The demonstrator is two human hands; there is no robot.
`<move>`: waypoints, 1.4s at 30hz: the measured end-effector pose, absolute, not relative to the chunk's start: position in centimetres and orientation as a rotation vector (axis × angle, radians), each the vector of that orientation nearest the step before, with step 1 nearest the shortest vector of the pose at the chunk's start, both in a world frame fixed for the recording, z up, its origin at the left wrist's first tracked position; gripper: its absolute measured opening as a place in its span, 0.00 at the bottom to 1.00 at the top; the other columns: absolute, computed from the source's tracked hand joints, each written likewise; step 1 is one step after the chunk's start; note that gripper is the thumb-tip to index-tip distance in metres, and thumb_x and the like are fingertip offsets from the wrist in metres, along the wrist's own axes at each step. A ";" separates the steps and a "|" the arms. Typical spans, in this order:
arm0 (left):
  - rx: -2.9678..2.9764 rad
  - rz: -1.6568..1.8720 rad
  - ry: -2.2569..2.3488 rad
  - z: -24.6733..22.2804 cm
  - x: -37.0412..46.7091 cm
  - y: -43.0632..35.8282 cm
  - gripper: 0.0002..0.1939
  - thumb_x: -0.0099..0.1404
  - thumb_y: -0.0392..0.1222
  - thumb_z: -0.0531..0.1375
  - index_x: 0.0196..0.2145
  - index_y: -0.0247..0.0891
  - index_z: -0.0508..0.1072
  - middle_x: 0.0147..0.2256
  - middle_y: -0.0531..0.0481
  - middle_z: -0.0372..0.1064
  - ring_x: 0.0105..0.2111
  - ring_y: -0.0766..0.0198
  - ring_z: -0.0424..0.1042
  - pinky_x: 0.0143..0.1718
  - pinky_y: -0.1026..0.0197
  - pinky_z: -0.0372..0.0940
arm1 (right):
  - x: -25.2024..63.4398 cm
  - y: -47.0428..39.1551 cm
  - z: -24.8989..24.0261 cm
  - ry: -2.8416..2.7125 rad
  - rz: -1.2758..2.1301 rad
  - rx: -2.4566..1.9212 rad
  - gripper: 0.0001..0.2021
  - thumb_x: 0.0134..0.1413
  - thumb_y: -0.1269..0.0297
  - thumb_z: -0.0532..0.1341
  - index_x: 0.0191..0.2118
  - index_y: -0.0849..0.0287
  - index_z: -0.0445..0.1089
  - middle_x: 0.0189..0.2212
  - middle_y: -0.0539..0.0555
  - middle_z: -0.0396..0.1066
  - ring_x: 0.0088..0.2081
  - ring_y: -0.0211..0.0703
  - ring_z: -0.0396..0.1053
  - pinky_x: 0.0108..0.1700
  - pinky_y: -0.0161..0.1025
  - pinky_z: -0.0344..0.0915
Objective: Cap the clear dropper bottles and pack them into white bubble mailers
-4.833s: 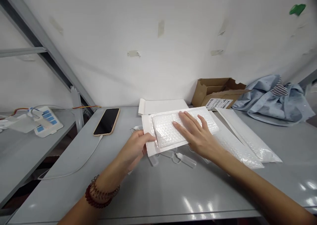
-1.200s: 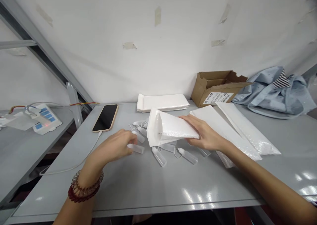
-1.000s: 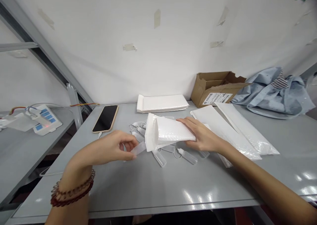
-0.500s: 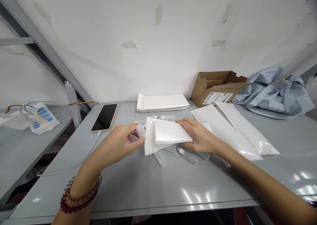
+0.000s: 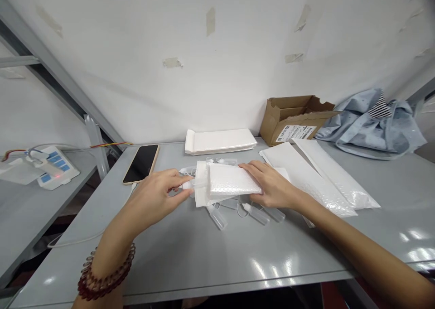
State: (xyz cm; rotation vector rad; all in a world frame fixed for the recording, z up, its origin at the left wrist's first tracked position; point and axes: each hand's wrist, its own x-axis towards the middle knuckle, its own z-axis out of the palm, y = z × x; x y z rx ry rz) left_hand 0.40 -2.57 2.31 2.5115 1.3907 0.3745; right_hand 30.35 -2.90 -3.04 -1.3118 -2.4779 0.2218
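Observation:
My left hand (image 5: 157, 194) pinches a small translucent bottle (image 5: 188, 185) by its capped end, its body lying at the open end of a white bubble mailer (image 5: 234, 181). My right hand (image 5: 270, 183) grips that mailer at its right end, thumb and fingers wrapped round it. Several clear small bottles with ring loops lie under and around the mailer, one (image 5: 216, 216) just in front of it and another (image 5: 257, 214) further right. Behind it rests a stack of white mailers (image 5: 220, 141).
A phone (image 5: 141, 164) with a white cable lies at the left. More bubble mailers (image 5: 309, 177) lie on the right. An open cardboard box (image 5: 295, 121) and light blue cloth (image 5: 374, 127) stand at the back right. A power strip (image 5: 59, 166) sits far left.
My left hand has turned the bottle so its body points right, into the mailer's mouth. My right hand keeps its hold on the mailer. The camera view has shifted slightly.

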 end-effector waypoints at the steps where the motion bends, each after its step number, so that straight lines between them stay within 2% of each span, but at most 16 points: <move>1: 2.525 0.375 1.413 2.1 0.3 -2.5 0.13 0.65 0.46 0.55 0.42 0.45 0.77 0.24 0.55 0.59 0.23 0.67 0.60 0.25 0.66 0.53 | 30.3 -2.9 -3.1 -2.477 0.221 -1.311 0.33 0.41 0.68 0.59 0.57 0.65 0.57 0.45 0.63 0.66 0.45 0.56 0.63 0.46 0.51 0.62; 3: 2.586 0.418 1.377 1.5 0.5 -2.4 0.14 0.66 0.45 0.55 0.46 0.45 0.75 0.26 0.55 0.60 0.24 0.67 0.60 0.25 0.65 0.54 | 30.3 -2.9 -3.1 -2.478 0.221 -1.307 0.33 0.41 0.68 0.59 0.57 0.65 0.57 0.45 0.63 0.66 0.45 0.56 0.63 0.46 0.51 0.62; 5: 2.688 0.530 1.271 1.0 1.2 -2.5 0.13 0.66 0.42 0.55 0.46 0.42 0.75 0.28 0.52 0.61 0.26 0.66 0.61 0.26 0.64 0.54 | 30.1 -3.0 -3.0 -2.482 0.225 -1.291 0.33 0.41 0.68 0.60 0.57 0.66 0.57 0.46 0.64 0.66 0.45 0.56 0.63 0.46 0.51 0.62; 7: 2.774 0.649 1.167 0.4 2.2 -2.6 0.11 0.66 0.39 0.55 0.38 0.39 0.77 0.30 0.49 0.62 0.30 0.63 0.62 0.27 0.64 0.55 | 29.8 -3.2 -2.9 -2.483 0.225 -1.261 0.33 0.41 0.67 0.60 0.57 0.67 0.57 0.46 0.65 0.65 0.46 0.56 0.63 0.47 0.51 0.62; 9: 2.777 0.722 1.109 0.0 3.3 -2.8 0.15 0.66 0.34 0.52 0.27 0.36 0.75 0.30 0.47 0.63 0.31 0.62 0.62 0.27 0.63 0.56 | 29.5 -3.4 -2.9 -2.474 0.208 -1.229 0.33 0.42 0.67 0.60 0.58 0.68 0.57 0.47 0.65 0.65 0.46 0.56 0.63 0.46 0.51 0.62; 11: 2.686 0.802 1.045 -0.1 4.2 -3.0 0.17 0.65 0.30 0.50 0.24 0.35 0.74 0.28 0.47 0.66 0.30 0.63 0.64 0.28 0.63 0.59 | 29.4 -3.6 -2.8 -2.465 0.176 -1.205 0.33 0.42 0.67 0.60 0.57 0.67 0.57 0.47 0.65 0.65 0.46 0.56 0.63 0.47 0.52 0.62; 15: 2.285 0.924 0.980 0.9 4.3 -3.5 0.10 0.62 0.33 0.56 0.32 0.38 0.78 0.29 0.50 0.75 0.31 0.63 0.72 0.34 0.62 0.67 | 29.8 -3.5 -2.5 -2.427 0.181 -1.184 0.33 0.41 0.68 0.60 0.57 0.66 0.57 0.47 0.65 0.65 0.47 0.56 0.63 0.47 0.51 0.63; 19: 1.856 1.327 1.358 2.3 2.7 -3.1 0.08 0.61 0.38 0.58 0.35 0.40 0.78 0.30 0.52 0.77 0.26 0.65 0.72 0.33 0.62 0.70 | 31.0 -3.1 -1.8 -2.275 0.171 -1.196 0.34 0.41 0.68 0.59 0.58 0.63 0.55 0.47 0.63 0.64 0.48 0.56 0.63 0.48 0.51 0.62; 21: 1.860 1.246 1.577 2.3 1.6 -2.4 0.10 0.60 0.39 0.56 0.34 0.39 0.77 0.30 0.51 0.76 0.27 0.63 0.72 0.33 0.61 0.69 | 31.5 -2.8 -1.5 -2.190 0.168 -1.212 0.33 0.42 0.67 0.58 0.58 0.61 0.55 0.48 0.62 0.64 0.48 0.57 0.64 0.49 0.52 0.62; 23: 2.071 0.797 1.683 1.9 0.7 -1.6 0.11 0.58 0.40 0.55 0.33 0.39 0.77 0.32 0.49 0.77 0.31 0.58 0.74 0.36 0.57 0.68 | 31.7 -2.7 -1.4 -2.150 0.182 -1.224 0.32 0.43 0.66 0.59 0.58 0.60 0.56 0.49 0.62 0.65 0.48 0.57 0.64 0.49 0.52 0.62; 26: 2.336 0.290 1.544 0.5 0.3 -0.8 0.14 0.56 0.37 0.54 0.37 0.41 0.76 0.40 0.48 0.74 0.41 0.54 0.73 0.40 0.56 0.67 | 31.6 -2.5 -1.5 -2.173 0.226 -1.223 0.32 0.43 0.66 0.59 0.58 0.59 0.56 0.48 0.61 0.65 0.48 0.57 0.64 0.49 0.52 0.62; 29: 2.409 0.112 1.518 -0.7 0.6 -0.7 0.18 0.55 0.32 0.51 0.39 0.39 0.74 0.42 0.45 0.71 0.41 0.54 0.72 0.40 0.56 0.66 | 31.6 -2.5 -1.6 -2.177 0.266 -1.222 0.32 0.44 0.65 0.59 0.59 0.57 0.54 0.50 0.61 0.64 0.50 0.58 0.63 0.50 0.53 0.61; 33: 2.430 0.071 1.498 -0.8 0.9 -1.1 0.15 0.53 0.31 0.52 0.36 0.38 0.75 0.37 0.46 0.72 0.40 0.54 0.72 0.40 0.56 0.66 | 31.8 -2.5 -1.8 -2.211 0.295 -1.203 0.33 0.44 0.64 0.58 0.59 0.56 0.53 0.51 0.61 0.62 0.50 0.59 0.62 0.51 0.55 0.60; 36: 2.395 0.187 1.434 0.7 0.4 -1.5 0.08 0.55 0.37 0.57 0.33 0.40 0.74 0.35 0.48 0.73 0.38 0.54 0.72 0.38 0.58 0.67 | 31.7 -2.5 -2.1 -2.229 0.290 -1.172 0.34 0.43 0.65 0.58 0.60 0.57 0.52 0.51 0.61 0.62 0.51 0.58 0.62 0.51 0.54 0.60; 39: 2.179 0.360 1.294 2.7 -0.4 -2.1 0.08 0.60 0.46 0.58 0.32 0.43 0.76 0.32 0.51 0.75 0.28 0.61 0.73 0.27 0.63 0.67 | 31.4 -2.5 -2.3 -2.272 0.272 -1.171 0.35 0.42 0.67 0.58 0.60 0.56 0.51 0.52 0.62 0.61 0.52 0.58 0.61 0.52 0.54 0.59; 42: 1.920 0.667 1.246 3.8 -0.8 -2.5 0.08 0.60 0.48 0.61 0.30 0.44 0.78 0.30 0.51 0.77 0.23 0.64 0.72 0.23 0.65 0.68 | 30.9 -2.7 -2.4 -2.314 0.230 -1.198 0.36 0.40 0.68 0.58 0.60 0.56 0.50 0.52 0.62 0.61 0.52 0.59 0.60 0.51 0.55 0.59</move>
